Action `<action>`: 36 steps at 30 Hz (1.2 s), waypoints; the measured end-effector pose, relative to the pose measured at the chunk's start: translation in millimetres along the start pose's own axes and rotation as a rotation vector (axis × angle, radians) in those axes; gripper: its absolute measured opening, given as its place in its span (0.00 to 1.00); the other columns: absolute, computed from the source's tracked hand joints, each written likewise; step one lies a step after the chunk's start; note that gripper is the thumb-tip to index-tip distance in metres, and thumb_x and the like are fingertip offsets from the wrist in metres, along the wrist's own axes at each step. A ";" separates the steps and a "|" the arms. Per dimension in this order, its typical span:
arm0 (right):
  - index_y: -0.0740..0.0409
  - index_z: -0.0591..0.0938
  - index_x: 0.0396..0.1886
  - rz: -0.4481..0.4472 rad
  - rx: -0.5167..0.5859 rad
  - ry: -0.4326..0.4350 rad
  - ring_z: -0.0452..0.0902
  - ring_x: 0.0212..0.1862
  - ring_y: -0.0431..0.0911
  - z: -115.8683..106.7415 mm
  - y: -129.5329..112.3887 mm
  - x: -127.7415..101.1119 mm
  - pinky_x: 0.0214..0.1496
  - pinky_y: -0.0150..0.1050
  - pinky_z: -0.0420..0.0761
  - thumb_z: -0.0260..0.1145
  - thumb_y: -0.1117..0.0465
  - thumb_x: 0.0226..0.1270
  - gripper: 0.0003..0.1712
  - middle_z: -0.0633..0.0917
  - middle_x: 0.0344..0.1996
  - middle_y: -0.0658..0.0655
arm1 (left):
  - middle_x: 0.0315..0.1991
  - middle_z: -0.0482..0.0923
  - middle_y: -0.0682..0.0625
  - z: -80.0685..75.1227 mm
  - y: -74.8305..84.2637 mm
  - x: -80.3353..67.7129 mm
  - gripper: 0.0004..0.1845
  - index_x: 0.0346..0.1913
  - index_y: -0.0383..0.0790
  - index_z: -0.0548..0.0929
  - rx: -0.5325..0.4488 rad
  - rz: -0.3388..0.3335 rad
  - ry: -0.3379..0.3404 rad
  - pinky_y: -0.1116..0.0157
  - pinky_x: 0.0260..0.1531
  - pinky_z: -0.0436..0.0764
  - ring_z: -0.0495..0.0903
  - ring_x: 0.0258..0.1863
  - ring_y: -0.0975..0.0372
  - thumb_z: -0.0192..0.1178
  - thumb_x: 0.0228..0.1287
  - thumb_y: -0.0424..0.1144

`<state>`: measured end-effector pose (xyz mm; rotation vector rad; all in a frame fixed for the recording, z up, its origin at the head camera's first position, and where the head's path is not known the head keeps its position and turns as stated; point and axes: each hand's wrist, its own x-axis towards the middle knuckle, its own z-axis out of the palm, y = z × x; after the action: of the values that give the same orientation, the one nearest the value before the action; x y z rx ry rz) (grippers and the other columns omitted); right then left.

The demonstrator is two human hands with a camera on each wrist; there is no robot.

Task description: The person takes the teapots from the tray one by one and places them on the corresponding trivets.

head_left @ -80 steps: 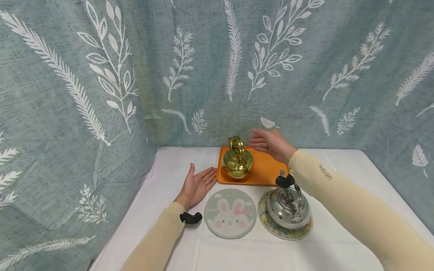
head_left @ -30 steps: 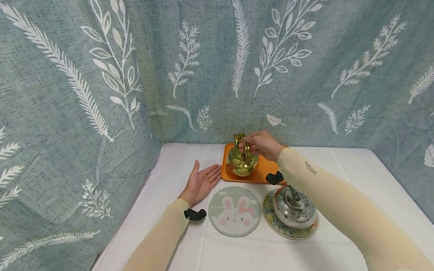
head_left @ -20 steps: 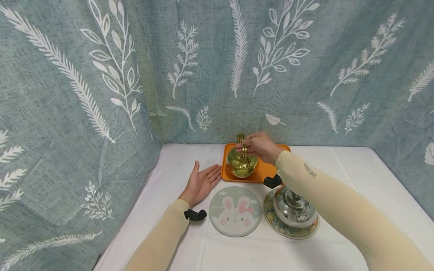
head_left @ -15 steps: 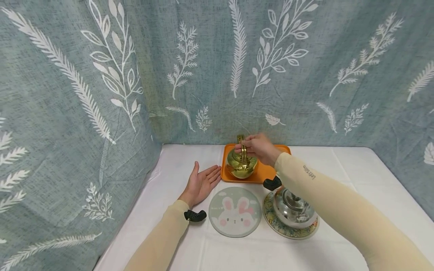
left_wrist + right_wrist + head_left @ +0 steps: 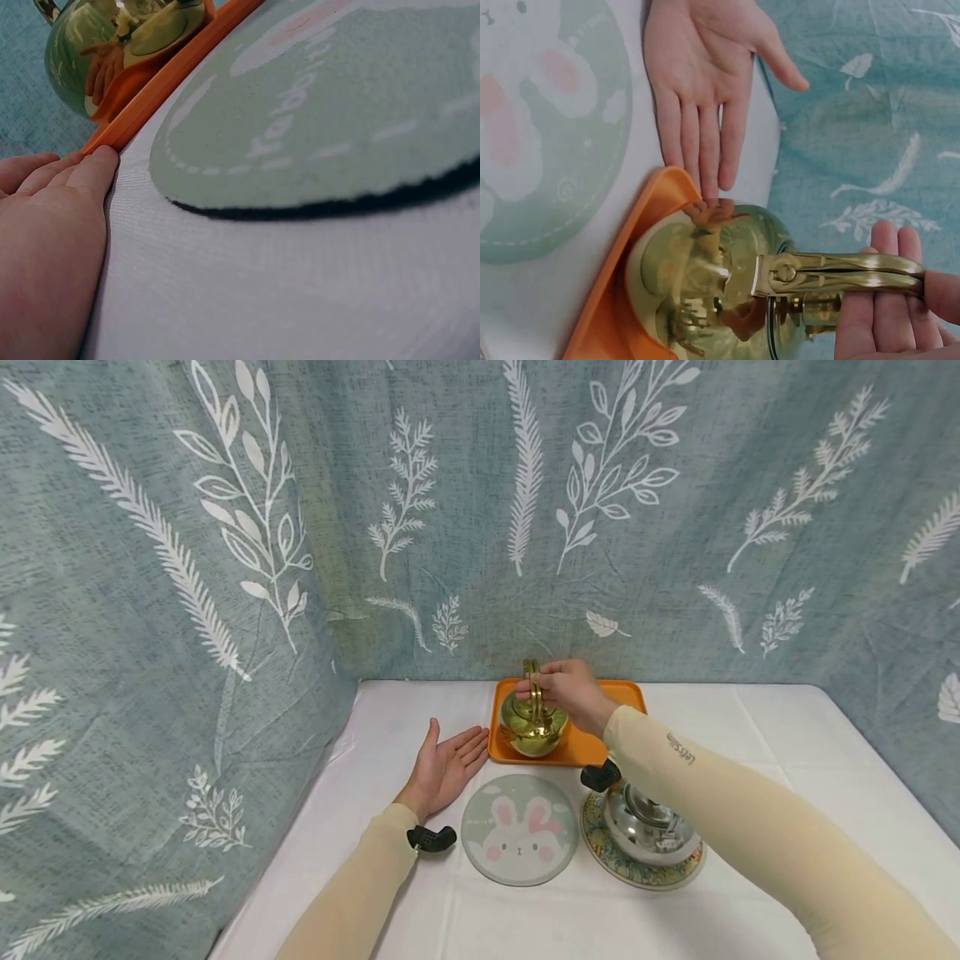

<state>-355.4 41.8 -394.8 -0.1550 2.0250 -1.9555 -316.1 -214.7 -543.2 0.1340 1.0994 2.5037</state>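
A shiny gold kettle (image 5: 534, 742) stands at the left end of an orange tray (image 5: 587, 746) by the back curtain. My right hand (image 5: 576, 690) holds its raised handle; in the right wrist view, the fingers (image 5: 891, 319) pass under the handle (image 5: 840, 273) and the thumb lies against its end. My left hand (image 5: 441, 770) lies on the white table, palm up and fingers extended. Its fingertips (image 5: 103, 154) meet the tray's left edge, close to the kettle but apart from it. Nothing is in the left palm.
Nearer me lies a round green mat with a rabbit (image 5: 519, 831). To its right, a silver kettle (image 5: 647, 837) sits on a round patterned mat (image 5: 596, 837), partly hidden under my right forearm. Leaf-print curtains (image 5: 465, 527) close off the back and sides.
My right hand has come left and down from above the tray and taken hold of the gold kettle's handle, which has tilted slightly left. My left hand stays beside the tray.
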 end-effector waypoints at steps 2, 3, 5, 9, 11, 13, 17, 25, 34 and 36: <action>0.72 0.69 0.79 0.000 -0.007 0.006 0.87 0.59 0.54 0.3 -0.1 -0.2 0.75 0.54 0.77 0.56 0.65 0.90 0.26 0.89 0.57 0.66 | 0.88 0.41 0.38 -0.2 -0.1 0.9 0.57 0.88 0.30 0.43 -0.001 -0.001 -0.004 0.55 0.85 0.50 0.43 0.87 0.50 0.31 0.80 0.77; 0.72 0.69 0.79 -0.002 -0.009 0.006 0.87 0.60 0.54 0.5 -0.2 -0.1 0.75 0.54 0.77 0.56 0.65 0.90 0.26 0.89 0.57 0.66 | 0.89 0.41 0.38 -0.4 -0.2 1.4 0.57 0.88 0.30 0.43 -0.002 -0.001 -0.005 0.55 0.85 0.50 0.43 0.87 0.50 0.31 0.80 0.77; 0.72 0.68 0.79 -0.008 -0.012 0.005 0.87 0.60 0.55 0.7 -0.2 0.9 0.76 0.53 0.76 0.55 0.65 0.90 0.26 0.89 0.57 0.66 | 0.89 0.41 0.38 -0.9 -0.3 2.3 0.57 0.88 0.30 0.43 -0.003 0.002 -0.007 0.55 0.85 0.50 0.43 0.87 0.49 0.31 0.80 0.77; 0.73 0.68 0.79 -0.025 -0.007 0.001 0.87 0.59 0.55 -0.5 -2.3 0.9 0.75 0.51 0.76 0.55 0.64 0.90 0.26 0.89 0.57 0.67 | 0.88 0.41 0.38 -0.7 -1.0 3.9 0.57 0.88 0.29 0.43 -0.007 0.011 -0.011 0.55 0.85 0.49 0.43 0.87 0.49 0.31 0.80 0.77; 0.73 0.70 0.78 -0.032 -0.003 0.004 0.88 0.59 0.54 -1.6 -3.8 0.2 0.74 0.51 0.78 0.55 0.65 0.90 0.25 0.89 0.56 0.66 | 0.88 0.40 0.37 -0.2 -1.6 4.4 0.57 0.88 0.29 0.43 -0.010 0.013 -0.013 0.55 0.85 0.49 0.42 0.87 0.49 0.31 0.80 0.77; 0.74 0.71 0.77 -0.045 -0.002 0.004 0.89 0.57 0.54 -2.5 -5.7 -1.3 0.73 0.50 0.79 0.56 0.65 0.90 0.25 0.90 0.55 0.66 | 0.88 0.40 0.38 0.1 -2.2 5.2 0.57 0.88 0.29 0.43 -0.018 0.011 -0.013 0.55 0.85 0.50 0.43 0.87 0.49 0.31 0.80 0.77; 0.74 0.71 0.77 -0.065 0.006 -0.003 0.90 0.56 0.52 -3.2 -10.4 -5.5 0.72 0.51 0.80 0.56 0.65 0.89 0.25 0.90 0.54 0.66 | 0.89 0.40 0.38 0.7 -2.4 6.9 0.57 0.88 0.30 0.42 -0.023 0.008 -0.009 0.55 0.85 0.50 0.42 0.87 0.49 0.31 0.79 0.77; 0.74 0.78 0.69 -0.093 0.044 -0.015 0.91 0.53 0.53 1.7 -19.2 -20.2 0.68 0.49 0.84 0.58 0.66 0.88 0.20 0.90 0.52 0.68 | 0.88 0.40 0.38 0.7 -1.4 8.3 0.58 0.88 0.30 0.43 -0.004 0.016 -0.004 0.56 0.85 0.51 0.42 0.87 0.50 0.31 0.79 0.78; 0.75 0.79 0.66 -0.117 0.027 -0.036 0.90 0.55 0.54 6.2 -20.1 -38.8 0.68 0.50 0.84 0.58 0.66 0.88 0.18 0.90 0.52 0.68 | 0.88 0.38 0.37 -0.9 -3.9 7.3 0.57 0.88 0.29 0.42 -0.029 0.022 -0.012 0.56 0.85 0.48 0.41 0.87 0.49 0.30 0.80 0.77; 0.75 0.80 0.66 -0.126 0.031 -0.037 0.90 0.54 0.54 6.6 -21.1 -41.5 0.67 0.50 0.84 0.58 0.66 0.88 0.18 0.91 0.51 0.67 | 0.88 0.38 0.37 -0.9 -4.3 7.3 0.57 0.88 0.29 0.42 -0.029 0.025 -0.015 0.56 0.85 0.48 0.41 0.87 0.49 0.30 0.80 0.77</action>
<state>-317.3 46.6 -367.7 -0.3158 2.0048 -2.0422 -321.6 -209.8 -547.4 0.1592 1.0617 2.5356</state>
